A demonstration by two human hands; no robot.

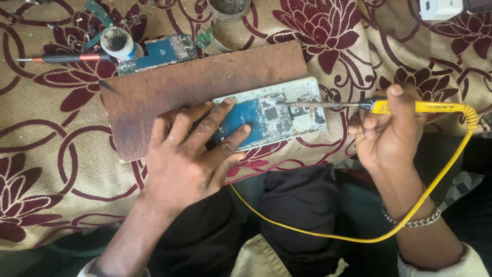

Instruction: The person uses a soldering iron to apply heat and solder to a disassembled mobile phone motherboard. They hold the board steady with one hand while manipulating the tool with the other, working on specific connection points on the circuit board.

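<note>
On wooden board, left hand flat on opened phone; right hand gripping soldering iron, tip apparently mid-solder, unfinished.

A single head-worn camera is looking steeply down, close in, from above the person's lap. The wooden board is lying across the upper centre of the frame, the floral cloth is filling the left and top, and the forearms are entering from the lower edge. No second view is sharing the scene.
</note>
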